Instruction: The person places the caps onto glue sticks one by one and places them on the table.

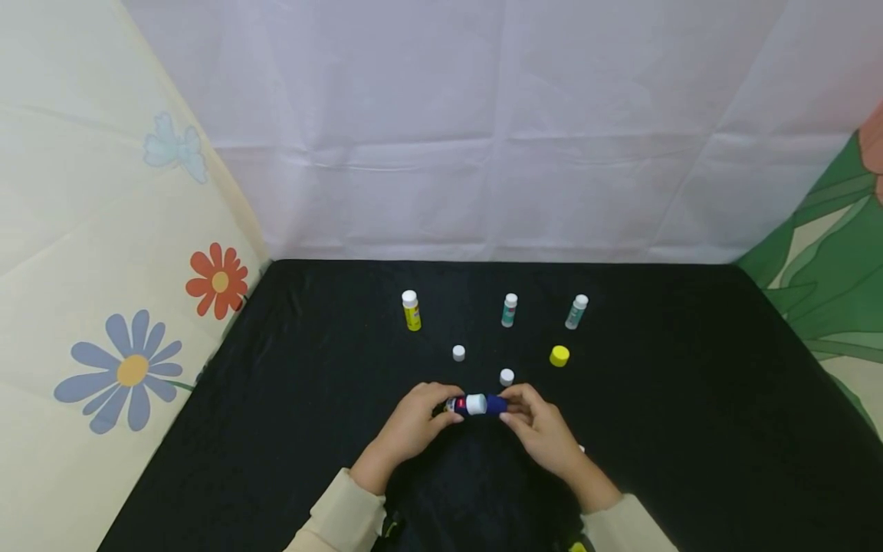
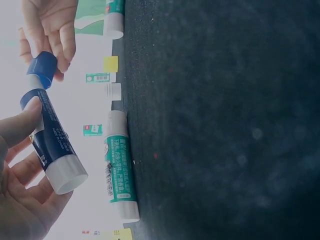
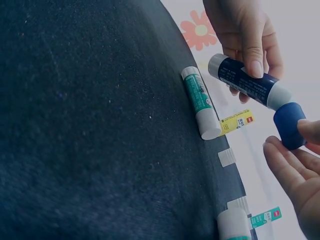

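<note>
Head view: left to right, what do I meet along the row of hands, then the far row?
Hands' row: left hand, dark-blue glue stick, blue cap, right hand. Far row: yellow-labelled glue stick, left teal-labelled glue stick, right teal-labelled glue stick.

Far tubes [image 1: 509,312]: label print too small to read | near-right white piece [image 1: 582,448]: mostly hidden by right forearm [image 1: 590,483] | near yellow item [image 1: 578,547]: cut by edge, unidentifiable | blue tube [image 2: 52,135]: label partly covered by left hand [image 2: 24,200] | sleeves [image 1: 348,510]: cut off at near edge
</note>
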Demonstrator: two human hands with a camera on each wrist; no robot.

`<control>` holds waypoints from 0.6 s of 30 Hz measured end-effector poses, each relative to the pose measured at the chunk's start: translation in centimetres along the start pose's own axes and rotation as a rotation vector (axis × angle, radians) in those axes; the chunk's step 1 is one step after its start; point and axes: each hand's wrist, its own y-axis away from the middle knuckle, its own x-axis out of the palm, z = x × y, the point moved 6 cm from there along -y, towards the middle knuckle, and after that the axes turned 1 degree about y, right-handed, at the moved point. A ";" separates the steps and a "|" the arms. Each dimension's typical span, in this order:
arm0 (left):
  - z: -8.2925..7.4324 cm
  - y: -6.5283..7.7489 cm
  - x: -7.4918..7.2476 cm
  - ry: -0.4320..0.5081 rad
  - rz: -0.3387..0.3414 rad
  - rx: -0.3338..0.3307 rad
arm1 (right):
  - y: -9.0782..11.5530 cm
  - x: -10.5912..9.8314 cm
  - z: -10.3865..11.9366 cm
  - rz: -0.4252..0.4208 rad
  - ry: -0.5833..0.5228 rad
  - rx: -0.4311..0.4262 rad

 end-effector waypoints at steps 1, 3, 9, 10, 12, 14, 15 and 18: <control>0.0 0.0 0.0 -0.002 0.000 -0.001 | 0.0 0.0 0.1 0.003 -0.003 -0.001; 0.0 0.0 0.0 -0.007 0.002 -0.003 | 0.0 0.0 0.2 0.009 -0.009 0.002; 0.1 0.0 0.1 -0.017 0.007 -0.005 | 0.0 0.1 0.0 0.015 0.014 0.026; 0.1 0.0 0.1 -0.019 0.007 -0.003 | 0.0 0.1 0.0 0.016 0.020 0.029; 0.1 0.0 0.1 -0.023 0.005 0.005 | 0.0 0.1 -0.1 0.019 0.027 0.032; 0.0 0.0 0.1 -0.025 0.002 0.011 | 0.0 0.1 -0.1 0.023 0.033 0.029; 0.0 0.0 0.1 -0.027 0.002 0.014 | 0.0 0.1 -0.1 0.025 0.035 0.029; -0.1 0.0 0.0 -0.029 0.001 0.017 | 0.0 0.1 -0.1 0.030 0.032 0.025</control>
